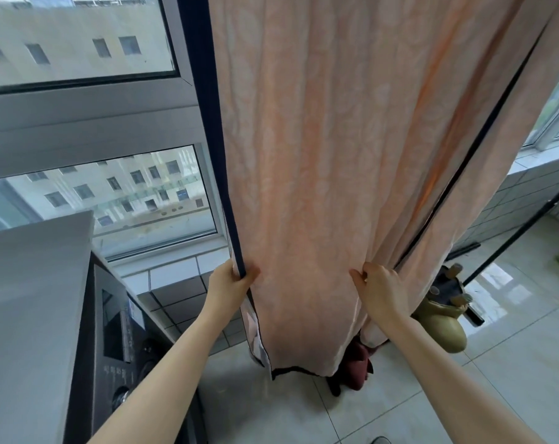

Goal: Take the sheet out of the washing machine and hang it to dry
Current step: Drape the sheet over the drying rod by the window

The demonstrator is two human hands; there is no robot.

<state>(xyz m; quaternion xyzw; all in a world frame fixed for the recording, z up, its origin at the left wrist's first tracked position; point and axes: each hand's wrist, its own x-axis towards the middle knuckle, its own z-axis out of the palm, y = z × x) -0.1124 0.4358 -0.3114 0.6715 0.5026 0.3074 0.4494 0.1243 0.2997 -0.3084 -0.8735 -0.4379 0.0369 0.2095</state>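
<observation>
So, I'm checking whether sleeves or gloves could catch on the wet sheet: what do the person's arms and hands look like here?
Both arms are bare from as far up as the frame shows down to the fingers: no sleeves show. The left hand and the right hand wear no gloves, and no rings, watch or bracelets show on the visible sides. The fingernails that show look short and unpainted.

Both bare arms reach forward, left hand (230, 282) and right hand (379, 286) pinching.

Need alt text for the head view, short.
A pale peach patterned sheet with dark navy edging hangs down; the left hand grips its navy edge, the right hand pinches the cloth. A dark front-loading washing machine stands at left.
</observation>
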